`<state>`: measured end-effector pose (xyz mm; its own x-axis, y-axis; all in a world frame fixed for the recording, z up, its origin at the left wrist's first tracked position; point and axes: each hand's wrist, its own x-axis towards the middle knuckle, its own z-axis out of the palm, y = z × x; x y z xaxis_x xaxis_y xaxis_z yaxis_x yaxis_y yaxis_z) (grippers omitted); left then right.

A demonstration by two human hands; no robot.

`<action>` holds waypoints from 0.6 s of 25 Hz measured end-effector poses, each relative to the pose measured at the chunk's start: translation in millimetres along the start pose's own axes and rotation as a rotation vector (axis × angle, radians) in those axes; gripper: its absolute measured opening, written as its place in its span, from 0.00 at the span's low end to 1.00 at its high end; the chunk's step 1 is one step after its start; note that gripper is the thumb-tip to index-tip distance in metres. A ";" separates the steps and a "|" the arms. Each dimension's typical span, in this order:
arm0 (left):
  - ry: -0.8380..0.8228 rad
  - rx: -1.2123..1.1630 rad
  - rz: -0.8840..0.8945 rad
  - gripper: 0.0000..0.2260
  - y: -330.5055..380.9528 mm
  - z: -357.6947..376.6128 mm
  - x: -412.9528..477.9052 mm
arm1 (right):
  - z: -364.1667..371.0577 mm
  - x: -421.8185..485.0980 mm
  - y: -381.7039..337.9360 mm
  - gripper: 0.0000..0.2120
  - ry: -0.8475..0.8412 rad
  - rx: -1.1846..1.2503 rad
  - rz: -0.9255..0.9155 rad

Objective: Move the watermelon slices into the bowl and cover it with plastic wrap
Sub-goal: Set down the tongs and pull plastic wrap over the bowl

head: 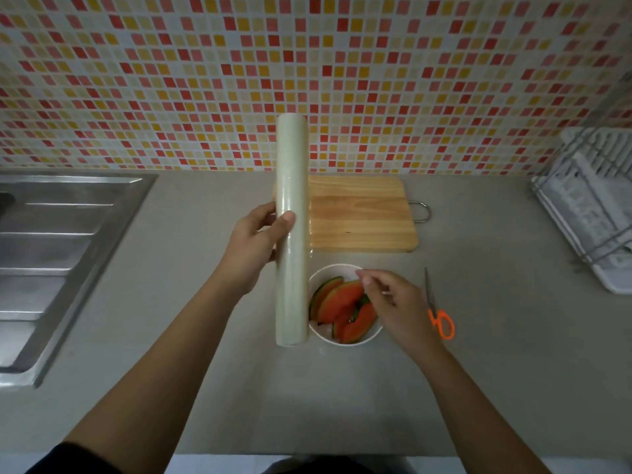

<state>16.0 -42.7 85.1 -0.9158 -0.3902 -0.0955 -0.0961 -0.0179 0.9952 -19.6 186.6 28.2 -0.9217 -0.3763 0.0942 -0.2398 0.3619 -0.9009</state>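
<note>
A white bowl [337,271] stands on the grey counter and holds several watermelon slices [340,304] with red flesh and green rind. My left hand [254,248] grips a long pale roll of plastic wrap [291,200], held upright just left of the bowl. A thin clear sheet appears to stretch rightward from the roll over the board's left edge. My right hand [393,302] hovers over the bowl's right side with thumb and forefinger pinched together; whether they hold the film's edge is unclear.
A wooden cutting board [369,213] with a metal loop handle lies behind the bowl. Orange-handled scissors [439,318] lie to the bowl's right. A steel sink [51,254] is at the left, a white dish rack [591,206] at the right.
</note>
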 end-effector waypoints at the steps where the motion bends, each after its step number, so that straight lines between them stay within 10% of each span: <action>1: -0.038 -0.023 0.005 0.14 3.8 8.8 -1.4 | 1.3 -5.2 -3.5 0.08 -0.044 0.032 0.017; 15: -0.156 -0.074 0.001 0.12 2.8 80.7 -32.5 | -25.3 -6.4 -23.2 0.04 -0.018 0.495 0.261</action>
<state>14.1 44.2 89.3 -0.9658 -0.2430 -0.0906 -0.0711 -0.0879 0.9936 -15.8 202.2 59.2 -0.9251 -0.3436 -0.1618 0.1714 0.0025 -0.9852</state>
